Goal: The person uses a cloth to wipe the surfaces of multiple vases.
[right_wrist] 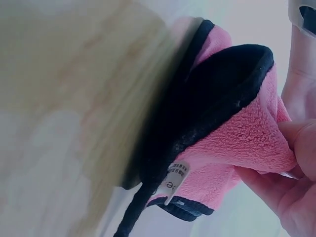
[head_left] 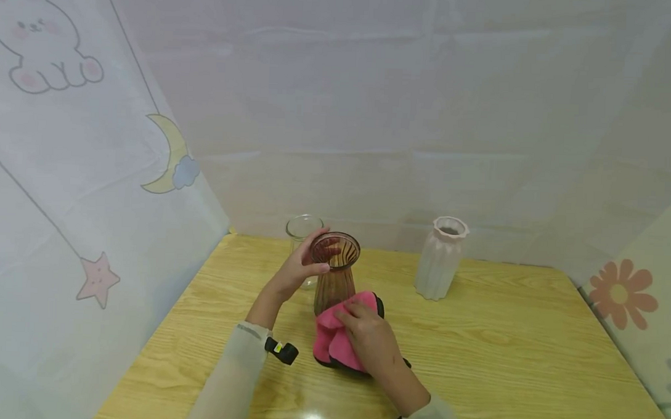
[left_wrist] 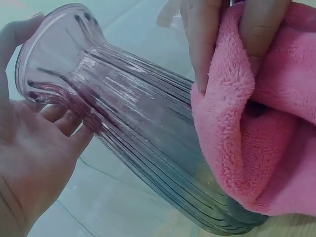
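Observation:
A purplish ribbed glass vase (head_left: 334,286) stands on the table, its flared rim upward. My left hand (head_left: 302,269) holds it around the neck, thumb and fingers curled about the rim, as the left wrist view also shows at the vase's mouth (left_wrist: 59,54). In my right hand (head_left: 371,337) a pink plush cloth (head_left: 342,345) with black edging is bunched and pinched. The cloth touches or lies close against the vase's lower side and hides part of it. In the right wrist view, fingers grip a fold of the cloth (right_wrist: 242,143), and a white label hangs from it.
Behind the left hand stands a clear glass vase (head_left: 304,225), partly hidden. A white ribbed vase (head_left: 439,262) is farther right near the back edge. The wooden table (head_left: 508,351) meets a pale fabric backdrop (head_left: 328,110) behind and at both sides.

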